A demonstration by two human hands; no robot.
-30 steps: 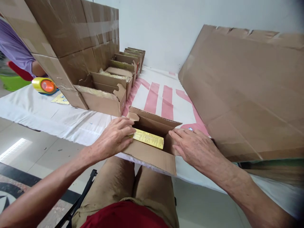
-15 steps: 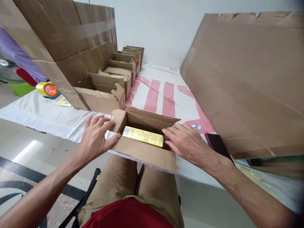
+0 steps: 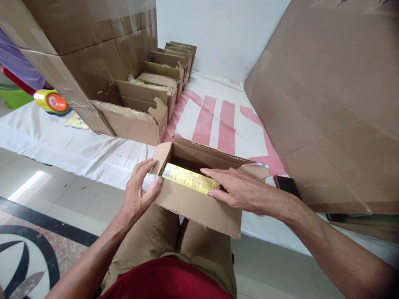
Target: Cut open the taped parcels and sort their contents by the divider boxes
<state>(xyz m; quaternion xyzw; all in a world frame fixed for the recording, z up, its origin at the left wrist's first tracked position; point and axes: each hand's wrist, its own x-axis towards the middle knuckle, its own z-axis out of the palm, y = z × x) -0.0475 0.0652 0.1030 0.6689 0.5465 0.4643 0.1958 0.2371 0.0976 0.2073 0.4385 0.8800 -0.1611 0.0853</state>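
Observation:
An open cardboard box (image 3: 196,207) sits at the table's near edge, its flaps spread outward. A yellow printed carton (image 3: 187,178) with a barcode at its left end lies lengthwise inside it. My left hand (image 3: 141,185) grips the cardboard box at its left end, thumb on the near corner and fingertips against the side flap. Over the right end of the carton, my right hand (image 3: 240,189) rests with fingers stretched out and thumb apart, touching the carton's top. That hand hides part of the carton and the box's right interior.
Several open cardboard boxes (image 3: 131,120) stand in a row at the left, beside a tall cardboard stack (image 3: 90,70). A large cardboard panel (image 3: 336,108) rises at the right, with a phone (image 3: 285,186) near its base. A yellow tape roll (image 3: 52,101) lies far left.
My right hand has moved left from the box's right end onto the yellow carton. The cardboard box is slightly turned, and my left hand has come closer against its left end.

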